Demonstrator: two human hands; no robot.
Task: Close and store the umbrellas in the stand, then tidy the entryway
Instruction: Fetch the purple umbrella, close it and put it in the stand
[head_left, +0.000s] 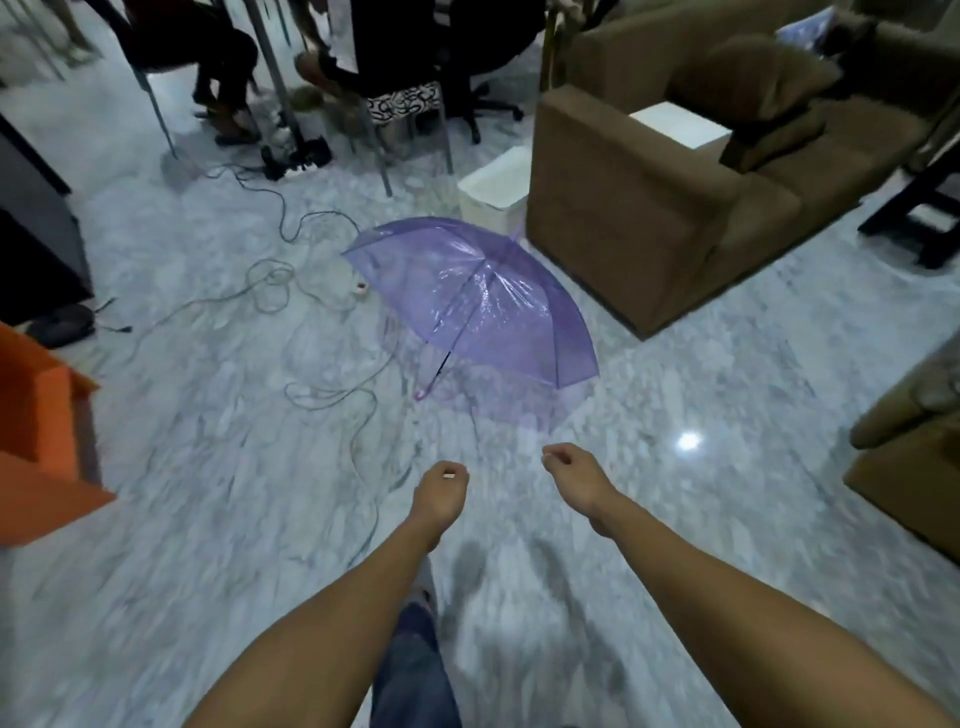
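Fingers of left hand and right hand loosely curled, empty

A single wide-angle view looks from the person's head, forward and steeply down over both outstretched forearms to the pale marbled stone floor. The open translucent purple umbrella lies mid-frame, farther off than the hands. The brown fabric sofa fills the upper right; frame edges bend and blur. No second view shares the scene.
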